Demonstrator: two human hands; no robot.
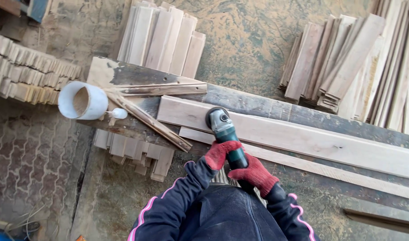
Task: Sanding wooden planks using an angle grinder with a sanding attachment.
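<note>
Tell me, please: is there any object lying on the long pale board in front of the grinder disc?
Nothing visible. The grinder, held by both hands, left and right, rests its disc on the long pale board, whose top stretches bare to the right.

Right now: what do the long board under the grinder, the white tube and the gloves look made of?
Long board: pale raw wood, unfinished, with visible grain and matte sawn faces. White tube: looks like plastic pipe, with a smooth, even white wall and hollow end; could be coated cardboard. Gloves on the left hand and right hand: red knit fabric, judging by the soft fuzzy texture. Both grip the green angle grinder.
</note>
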